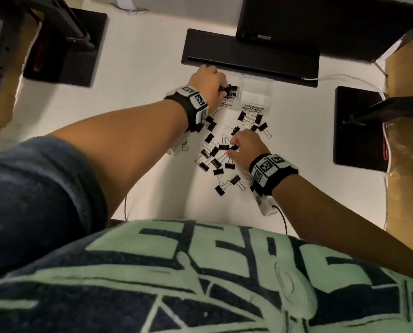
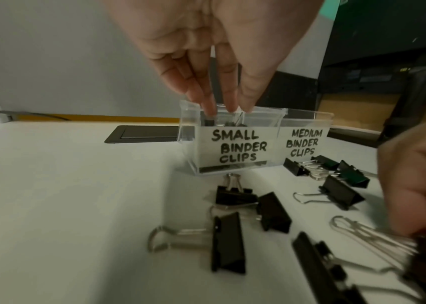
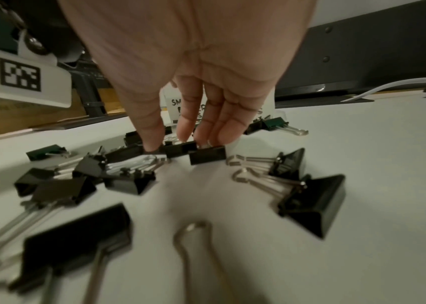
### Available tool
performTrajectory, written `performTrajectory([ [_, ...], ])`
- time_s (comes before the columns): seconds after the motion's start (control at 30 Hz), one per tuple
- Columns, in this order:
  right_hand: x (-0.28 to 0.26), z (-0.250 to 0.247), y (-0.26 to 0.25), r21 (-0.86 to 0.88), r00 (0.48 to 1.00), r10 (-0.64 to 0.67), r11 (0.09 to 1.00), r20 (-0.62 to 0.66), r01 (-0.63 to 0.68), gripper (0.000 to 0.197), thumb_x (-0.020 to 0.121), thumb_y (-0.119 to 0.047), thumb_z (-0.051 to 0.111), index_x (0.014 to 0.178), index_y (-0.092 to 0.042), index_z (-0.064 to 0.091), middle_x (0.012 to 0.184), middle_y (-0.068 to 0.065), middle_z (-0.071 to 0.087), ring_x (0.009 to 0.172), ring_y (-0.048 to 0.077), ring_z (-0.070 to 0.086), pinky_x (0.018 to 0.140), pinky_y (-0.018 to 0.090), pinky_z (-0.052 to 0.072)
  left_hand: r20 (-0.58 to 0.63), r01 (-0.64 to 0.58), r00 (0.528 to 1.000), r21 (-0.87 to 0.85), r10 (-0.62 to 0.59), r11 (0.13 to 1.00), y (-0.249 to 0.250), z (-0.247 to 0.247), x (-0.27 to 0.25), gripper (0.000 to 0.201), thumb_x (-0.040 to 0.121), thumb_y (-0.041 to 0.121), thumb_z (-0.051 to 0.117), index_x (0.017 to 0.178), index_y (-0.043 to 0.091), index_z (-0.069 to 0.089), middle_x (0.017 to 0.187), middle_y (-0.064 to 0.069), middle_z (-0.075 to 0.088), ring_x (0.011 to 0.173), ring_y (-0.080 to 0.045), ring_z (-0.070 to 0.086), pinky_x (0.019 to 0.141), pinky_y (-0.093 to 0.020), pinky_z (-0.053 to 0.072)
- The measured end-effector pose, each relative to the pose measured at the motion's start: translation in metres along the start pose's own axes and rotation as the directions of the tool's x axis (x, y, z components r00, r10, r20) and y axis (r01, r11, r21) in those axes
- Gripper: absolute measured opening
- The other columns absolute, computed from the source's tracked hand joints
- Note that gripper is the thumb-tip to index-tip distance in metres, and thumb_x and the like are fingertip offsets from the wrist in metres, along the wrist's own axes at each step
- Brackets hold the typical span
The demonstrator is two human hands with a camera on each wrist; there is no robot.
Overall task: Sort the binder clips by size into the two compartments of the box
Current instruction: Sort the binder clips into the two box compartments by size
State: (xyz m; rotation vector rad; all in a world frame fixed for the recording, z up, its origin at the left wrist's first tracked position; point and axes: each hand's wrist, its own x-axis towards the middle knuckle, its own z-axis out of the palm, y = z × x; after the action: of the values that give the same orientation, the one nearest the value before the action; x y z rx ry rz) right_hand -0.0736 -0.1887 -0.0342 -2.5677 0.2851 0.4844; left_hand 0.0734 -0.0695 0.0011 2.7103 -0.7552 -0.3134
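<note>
Many black binder clips point(image 1: 221, 150) scattered on the white counter point(image 1: 140, 97), spread just in front of a clear two-compartment box point(image 2: 255, 142); box labelled "SMALL BINDER CLIPS" on its left half point(image 2: 237, 148) and "MEDIUM BINDER CLIPS" on its right half point(image 2: 303, 143); small side already holding a dark heap of clips, medium side apparently empty. Left hand point(image 1: 209, 82) reaching over the small compartment, fingertips point(image 2: 228, 102) pointed down and dipping inside its rim; unclear whether a clip is still pinched or just let go. Right hand point(image 1: 247, 147) lower and nearer the body, down in the middle of the pile; thumb and fingers point(image 3: 206, 123) straightish, closing on a small black clip point(image 3: 180, 149), touching it but not clearly lifting. Clip lying crosswise to the fingers, long axis left to right. Probably next: right hand's clip carried forward and leftward to the box, small compartment being across from this hand, medium compartment straight ahead.
</note>
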Motion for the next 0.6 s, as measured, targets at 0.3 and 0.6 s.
performTrajectory([
  [0.3, 0.004, -0.004, -0.001, 0.097, 0.995, 0.078, 0.993, -0.067, -0.071, 0.026, 0.08, -0.018, 0.066, 0.105, -0.013, 0.062, 0.087, -0.006, 0.056, 0.089, 0.016, 0.054, 0.08, 0.029, 0.048, 0.251, 0.064, 0.968, -0.137, -0.028, 0.988, -0.013, 0.023, -0.094, 0.01, 0.085, 0.025, 0.06, 0.091, 0.017, 0.062, 0.095, 0.001, 0.055, 0.088, -0.019, 0.057, 0.078, -0.033, 0.051],
  [0.6, 0.0, -0.025, -0.007, 0.872, 0.916, 0.378, 0.393, 0.136, -0.292, 0.015, 0.088, -0.011, 0.05, 0.089, -0.007, 0.065, 0.085, 0.014, 0.065, 0.069, 0.023, 0.063, 0.078, 0.036, 0.055, 0.29, 0.094, 0.956, -0.139, -0.051, 0.986, -0.009, 0.051, -0.12, 0.024, 0.084, 0.024, 0.063, 0.105, 0.014, 0.058, 0.112, -0.007, 0.054, 0.098, -0.025, 0.057, 0.083, -0.038, 0.052],
])
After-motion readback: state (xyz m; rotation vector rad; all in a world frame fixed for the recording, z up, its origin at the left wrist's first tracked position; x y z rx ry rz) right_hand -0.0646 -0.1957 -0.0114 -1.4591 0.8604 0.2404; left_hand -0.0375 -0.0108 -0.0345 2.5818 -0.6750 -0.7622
